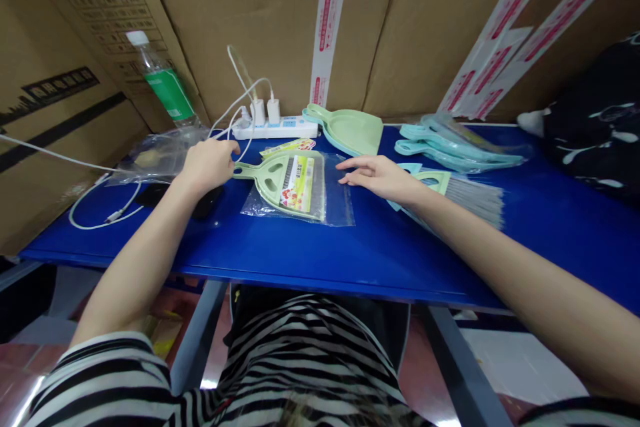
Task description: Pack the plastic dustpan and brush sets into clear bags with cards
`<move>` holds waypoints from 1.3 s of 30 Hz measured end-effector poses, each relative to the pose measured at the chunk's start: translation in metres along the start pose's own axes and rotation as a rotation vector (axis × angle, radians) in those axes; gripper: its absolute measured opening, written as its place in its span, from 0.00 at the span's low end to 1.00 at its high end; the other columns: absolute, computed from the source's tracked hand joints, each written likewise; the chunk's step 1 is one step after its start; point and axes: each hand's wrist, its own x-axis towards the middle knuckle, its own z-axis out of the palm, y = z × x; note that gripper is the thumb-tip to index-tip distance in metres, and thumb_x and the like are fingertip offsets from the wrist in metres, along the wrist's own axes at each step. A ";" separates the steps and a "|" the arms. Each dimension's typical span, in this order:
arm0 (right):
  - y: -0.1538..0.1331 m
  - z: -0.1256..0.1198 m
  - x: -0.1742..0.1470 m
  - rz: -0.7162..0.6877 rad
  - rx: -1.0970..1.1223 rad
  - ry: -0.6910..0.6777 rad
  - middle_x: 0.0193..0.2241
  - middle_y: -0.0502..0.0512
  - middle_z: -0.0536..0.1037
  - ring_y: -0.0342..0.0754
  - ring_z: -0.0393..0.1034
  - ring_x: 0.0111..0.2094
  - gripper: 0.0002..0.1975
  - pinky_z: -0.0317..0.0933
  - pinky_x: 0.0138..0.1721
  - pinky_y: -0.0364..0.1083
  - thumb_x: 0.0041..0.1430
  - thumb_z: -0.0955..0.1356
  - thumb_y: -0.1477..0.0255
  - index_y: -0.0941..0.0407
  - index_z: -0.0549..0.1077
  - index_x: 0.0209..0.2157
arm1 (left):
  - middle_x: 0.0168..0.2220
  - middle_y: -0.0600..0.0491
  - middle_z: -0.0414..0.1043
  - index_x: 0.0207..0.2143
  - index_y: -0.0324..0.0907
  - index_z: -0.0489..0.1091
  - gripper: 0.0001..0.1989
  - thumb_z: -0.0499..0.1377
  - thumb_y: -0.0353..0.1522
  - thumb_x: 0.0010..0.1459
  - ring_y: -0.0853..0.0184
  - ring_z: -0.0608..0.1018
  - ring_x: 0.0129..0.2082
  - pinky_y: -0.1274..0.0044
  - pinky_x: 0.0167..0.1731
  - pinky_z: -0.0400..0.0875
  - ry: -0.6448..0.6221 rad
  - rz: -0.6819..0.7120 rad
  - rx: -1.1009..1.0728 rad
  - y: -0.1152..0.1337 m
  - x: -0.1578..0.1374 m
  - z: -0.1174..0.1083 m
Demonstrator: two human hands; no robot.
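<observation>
A pale green dustpan (pixel 269 193) with a small brush and a printed label card (pixel 299 187) lies in a clear plastic bag (pixel 340 197) on the blue table. My left hand (pixel 207 163) is closed at the end of the dustpan's handle; the fingertips are partly hidden. To the right of the bag, my right hand (pixel 380 177) is held with its fingers stretched out and nothing in them. Just beyond it, partly behind my forearm, lie a brush with grey bristles (pixel 475 200) and green and blue handle parts.
Behind are stacked green and blue dustpans (pixel 357 130), bagged blue dustpans (pixel 460 143) and a power strip (pixel 300 127) with chargers and white cables. A bottle (pixel 167 87), crumpled plastic (pixel 160 153) and a dark object (pixel 205 203) are at left. Cardboard (pixel 270 13) walls the back.
</observation>
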 end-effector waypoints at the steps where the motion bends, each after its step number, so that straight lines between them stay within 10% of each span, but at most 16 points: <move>1: 0.001 0.000 0.000 -0.008 -0.005 -0.005 0.34 0.57 0.84 0.51 0.79 0.40 0.17 0.71 0.50 0.53 0.57 0.68 0.79 0.57 0.78 0.48 | 0.46 0.46 0.80 0.55 0.44 0.72 0.24 0.51 0.27 0.57 0.49 0.77 0.52 0.65 0.49 0.73 -0.001 0.001 0.007 0.000 0.000 0.000; 7: 0.003 0.000 0.001 -0.070 -0.061 0.001 0.39 0.58 0.84 0.52 0.79 0.42 0.16 0.70 0.51 0.53 0.56 0.68 0.77 0.55 0.79 0.46 | 0.52 0.45 0.77 0.56 0.43 0.72 0.25 0.48 0.26 0.59 0.50 0.77 0.53 0.65 0.50 0.73 -0.010 0.035 0.020 0.000 -0.002 -0.001; 15: 0.003 -0.001 0.001 -0.140 -0.071 -0.014 0.45 0.58 0.82 0.51 0.79 0.42 0.12 0.70 0.51 0.53 0.56 0.68 0.75 0.55 0.81 0.42 | 0.58 0.47 0.71 0.62 0.40 0.65 0.30 0.51 0.30 0.55 0.60 0.75 0.55 0.72 0.56 0.67 -0.139 0.467 -0.101 -0.013 0.003 0.003; 29: -0.002 -0.003 -0.004 -0.104 -0.166 -0.041 0.36 0.58 0.84 0.52 0.79 0.42 0.17 0.70 0.49 0.53 0.57 0.67 0.76 0.56 0.79 0.48 | 0.54 0.47 0.75 0.58 0.46 0.69 0.24 0.50 0.36 0.61 0.58 0.76 0.53 0.69 0.52 0.69 -0.128 0.469 -0.168 -0.017 0.008 0.010; 39: -0.003 -0.011 -0.009 -0.420 -0.629 0.182 0.42 0.60 0.81 0.57 0.73 0.42 0.18 0.65 0.49 0.59 0.60 0.62 0.75 0.52 0.80 0.45 | 0.58 0.46 0.71 0.60 0.43 0.68 0.24 0.48 0.33 0.62 0.58 0.74 0.56 0.67 0.56 0.67 -0.126 0.487 -0.151 -0.013 0.009 0.012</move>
